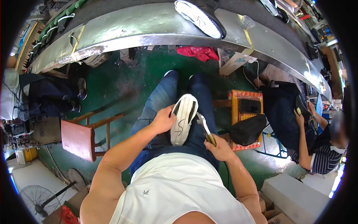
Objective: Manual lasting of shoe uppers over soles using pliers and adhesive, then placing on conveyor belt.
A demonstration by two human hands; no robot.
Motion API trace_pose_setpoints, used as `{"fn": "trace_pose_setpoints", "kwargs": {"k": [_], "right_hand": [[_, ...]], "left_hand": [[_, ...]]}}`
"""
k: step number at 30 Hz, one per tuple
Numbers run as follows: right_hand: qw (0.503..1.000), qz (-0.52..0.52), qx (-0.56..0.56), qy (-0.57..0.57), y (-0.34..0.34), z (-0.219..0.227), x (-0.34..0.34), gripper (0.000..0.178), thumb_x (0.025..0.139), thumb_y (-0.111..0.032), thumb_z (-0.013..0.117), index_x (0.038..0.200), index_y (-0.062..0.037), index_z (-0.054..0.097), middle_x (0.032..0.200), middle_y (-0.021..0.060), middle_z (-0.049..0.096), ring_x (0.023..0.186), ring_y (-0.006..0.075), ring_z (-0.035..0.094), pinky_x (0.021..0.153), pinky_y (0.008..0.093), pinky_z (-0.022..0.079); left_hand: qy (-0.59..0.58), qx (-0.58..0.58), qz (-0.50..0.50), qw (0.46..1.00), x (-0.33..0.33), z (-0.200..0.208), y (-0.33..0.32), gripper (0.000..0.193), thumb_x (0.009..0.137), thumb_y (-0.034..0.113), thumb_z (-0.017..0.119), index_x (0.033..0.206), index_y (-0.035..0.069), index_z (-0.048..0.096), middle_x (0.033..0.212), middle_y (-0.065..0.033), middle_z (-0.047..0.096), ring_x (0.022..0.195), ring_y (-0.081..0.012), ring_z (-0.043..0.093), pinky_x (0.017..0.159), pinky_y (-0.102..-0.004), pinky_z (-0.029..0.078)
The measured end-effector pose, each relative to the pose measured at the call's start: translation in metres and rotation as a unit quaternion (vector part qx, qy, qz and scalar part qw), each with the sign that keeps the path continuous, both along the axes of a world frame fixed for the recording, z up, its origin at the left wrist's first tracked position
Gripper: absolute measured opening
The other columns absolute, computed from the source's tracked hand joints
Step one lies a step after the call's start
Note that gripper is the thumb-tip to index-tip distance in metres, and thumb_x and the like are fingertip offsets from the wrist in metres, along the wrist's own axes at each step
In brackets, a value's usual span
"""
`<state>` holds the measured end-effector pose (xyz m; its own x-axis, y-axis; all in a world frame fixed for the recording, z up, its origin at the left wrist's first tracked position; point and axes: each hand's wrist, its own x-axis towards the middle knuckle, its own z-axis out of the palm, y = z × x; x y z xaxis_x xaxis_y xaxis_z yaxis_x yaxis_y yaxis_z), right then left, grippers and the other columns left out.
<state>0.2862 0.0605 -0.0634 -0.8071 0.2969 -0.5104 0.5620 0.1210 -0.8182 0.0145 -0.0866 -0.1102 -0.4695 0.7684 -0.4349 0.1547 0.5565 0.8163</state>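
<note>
On my lap lies a white shoe upper (181,123), pulled over a last with its bottom turned up. Dark gaps show along both edges, and a black mark is drawn near its heel end. My left hand (164,119) is closed on the left side of the shoe. In my right hand (219,147) is a pair of lasting pincers (204,125), with a curved silver head and brownish handles. Their head points up beside the shoe's right edge; I cannot tell whether it touches.
A metal-edged conveyor bench (149,37) crosses ahead, carrying a white-soled shoe (199,18) and a clear cup (247,22). A stool (78,140) stands left; an orange crate-like stand (242,119) with a black cloth (248,130) stands right. Co-workers sit at both sides.
</note>
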Motion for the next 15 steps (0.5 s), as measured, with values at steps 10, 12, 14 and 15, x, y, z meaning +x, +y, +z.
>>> {"fn": "trace_pose_setpoints", "kwargs": {"k": [10, 12, 14, 15], "right_hand": [[0.924, 0.209, 0.312, 0.078, 0.005, 0.024, -0.023, 0.053, 0.093, -0.014, 0.063, 0.139, 0.0073, 0.049, 0.120, 0.0235, 0.062, 0.108, 0.0420, 0.063, 0.091, 0.0480, 0.052], [0.903, 0.226, 0.354, 0.094, 0.008, 0.024, -0.031, 0.053, 0.090, -0.012, 0.066, 0.137, 0.0061, 0.052, 0.126, 0.0249, 0.060, 0.112, 0.0413, 0.062, 0.093, 0.0449, 0.053], [0.840, 0.288, 0.454, 0.075, 0.010, 0.032, -0.044, 0.054, 0.087, -0.009, 0.067, 0.137, 0.0063, 0.052, 0.122, 0.0234, 0.060, 0.111, 0.0381, 0.062, 0.087, 0.0426, 0.055], [0.816, 0.293, 0.488, 0.096, 0.012, 0.033, -0.047, 0.046, 0.085, -0.008, 0.068, 0.128, 0.0034, 0.057, 0.111, 0.0215, 0.063, 0.100, 0.0349, 0.065, 0.080, 0.0406, 0.056]], "left_hand": [[-0.219, 0.078, 0.014, 0.972, 0.038, -0.021, -0.033, 0.100, 0.081, 0.006, 0.069, 0.164, 0.004, 0.012, 0.157, -0.0199, 0.042, 0.141, -0.0251, 0.045, 0.118, -0.0315, 0.032], [-0.243, 0.098, 0.030, 0.965, 0.043, -0.021, -0.034, 0.102, 0.083, 0.002, 0.071, 0.164, 0.004, 0.010, 0.159, -0.0180, 0.039, 0.143, -0.0238, 0.042, 0.119, -0.0323, 0.030], [-0.264, 0.119, 0.050, 0.956, 0.048, -0.021, -0.036, 0.103, 0.084, -0.003, 0.072, 0.164, 0.003, 0.007, 0.160, -0.0161, 0.036, 0.144, -0.0224, 0.039, 0.120, -0.0331, 0.029], [-0.263, 0.114, 0.045, 0.957, 0.049, -0.023, -0.037, 0.105, 0.083, -0.003, 0.073, 0.164, 0.004, 0.006, 0.161, -0.0158, 0.035, 0.145, -0.0224, 0.037, 0.120, -0.0333, 0.028]]}}
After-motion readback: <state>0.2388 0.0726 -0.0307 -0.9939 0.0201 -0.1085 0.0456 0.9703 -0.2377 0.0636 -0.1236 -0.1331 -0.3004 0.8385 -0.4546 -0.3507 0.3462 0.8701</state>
